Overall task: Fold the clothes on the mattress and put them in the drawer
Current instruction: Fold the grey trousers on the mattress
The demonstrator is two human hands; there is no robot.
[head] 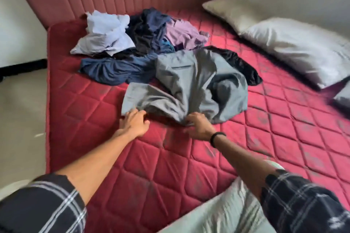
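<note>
Grey garment (189, 85) on red diamond-quilted mattress (132, 166); sleeves (43, 206) dark plaid.

No legible text or labels anywhere.

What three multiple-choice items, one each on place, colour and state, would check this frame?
1. Where does the light blue crumpled shirt lie?
A. far left of the clothes heap
B. on the pillows
C. on the floor

2. What colour is the quilted mattress?
A. green
B. red
C. white

3. What are both hands doing?
A. hanging idle
B. holding a pillow
C. gripping the grey garment's near edge

Key: 1 A, it sits nearest the mattress's left side by the headboard; 2 B, its diamond stitching is red; 3 C, the left hand and right hand curl on the grey trouser-like garment.
</note>
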